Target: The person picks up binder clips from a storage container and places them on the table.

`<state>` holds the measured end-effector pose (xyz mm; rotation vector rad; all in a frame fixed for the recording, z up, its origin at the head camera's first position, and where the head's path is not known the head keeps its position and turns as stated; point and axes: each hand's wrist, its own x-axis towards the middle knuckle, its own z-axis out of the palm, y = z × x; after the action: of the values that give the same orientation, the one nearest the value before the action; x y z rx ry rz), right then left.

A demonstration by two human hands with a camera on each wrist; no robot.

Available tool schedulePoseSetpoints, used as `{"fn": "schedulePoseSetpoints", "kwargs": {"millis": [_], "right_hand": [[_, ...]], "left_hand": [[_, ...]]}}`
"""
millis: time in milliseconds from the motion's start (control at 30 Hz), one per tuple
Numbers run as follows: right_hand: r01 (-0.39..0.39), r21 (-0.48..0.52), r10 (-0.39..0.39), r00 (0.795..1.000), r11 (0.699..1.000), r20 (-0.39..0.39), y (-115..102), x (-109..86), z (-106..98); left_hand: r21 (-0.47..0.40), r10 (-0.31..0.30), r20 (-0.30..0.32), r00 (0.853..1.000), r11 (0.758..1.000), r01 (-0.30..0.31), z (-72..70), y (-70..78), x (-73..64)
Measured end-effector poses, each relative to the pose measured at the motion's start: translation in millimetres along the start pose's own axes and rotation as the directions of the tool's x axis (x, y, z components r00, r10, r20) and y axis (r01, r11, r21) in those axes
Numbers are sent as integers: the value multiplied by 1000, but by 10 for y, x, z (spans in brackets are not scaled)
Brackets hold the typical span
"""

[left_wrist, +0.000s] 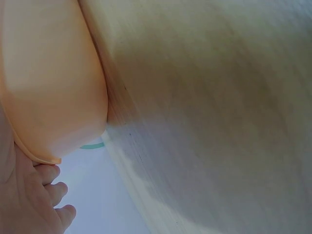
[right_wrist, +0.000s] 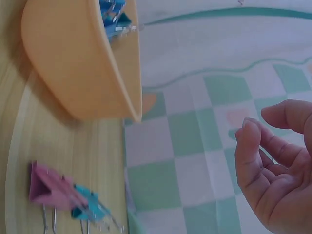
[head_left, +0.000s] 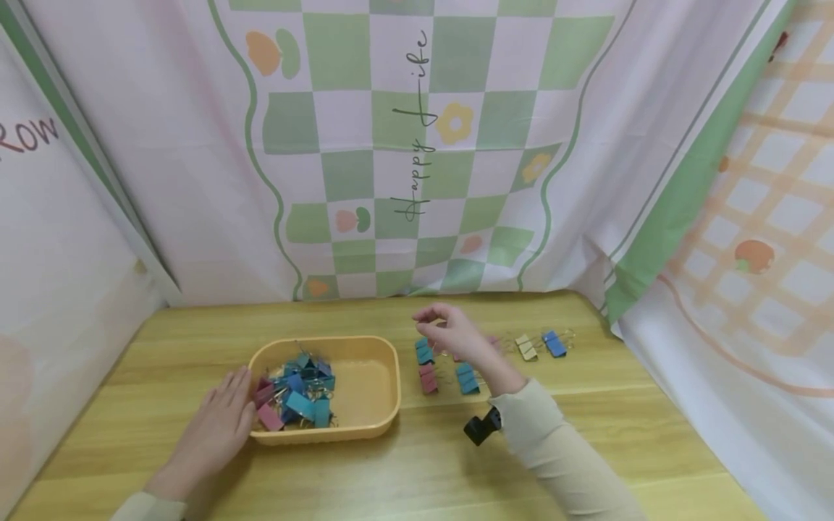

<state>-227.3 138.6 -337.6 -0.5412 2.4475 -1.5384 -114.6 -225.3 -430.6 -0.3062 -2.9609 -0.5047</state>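
Observation:
An orange plastic basket (head_left: 367, 394) stands on the wooden table, a heap of pink, teal and blue binder clips (head_left: 300, 405) in its left half. My left hand (head_left: 221, 409) rests against the basket's left side, fingers extended along the rim. My right hand (head_left: 456, 336) hovers over the table right of the basket. In the right wrist view its thumb and fingers bend loosely apart, with nothing between them. Close below it lie a teal binder clip (head_left: 424, 352) and a pink binder clip (head_left: 428, 378). Another teal binder clip (head_left: 467, 378) lies beside these; others are partly hidden behind the hand.
Further right on the table lie a yellow binder clip (head_left: 526, 348) and a blue binder clip (head_left: 555, 344). A black wrist camera mount (head_left: 482, 427) sits at the right sleeve. A checkered curtain (head_left: 404, 181) hangs along the table's back edge.

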Motion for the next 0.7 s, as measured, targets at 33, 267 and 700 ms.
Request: {"fn": "schedulePoseSetpoints", "kwargs": {"millis": [33,267,700], "right_hand": [[19,2,-19,1000,1000,6,-5,14,30],[87,25,-88,994,996,59,-11,85,233],[102,84,-119,966,991,229,-78,62,771]], "left_hand": [[-1,0,-2,1000,1000,0,-1,2,0],[0,3,-3,1000,1000,-3,9,-5,-1],[2,5,-3,1000,1000,-5,-4,7,-4]]}}
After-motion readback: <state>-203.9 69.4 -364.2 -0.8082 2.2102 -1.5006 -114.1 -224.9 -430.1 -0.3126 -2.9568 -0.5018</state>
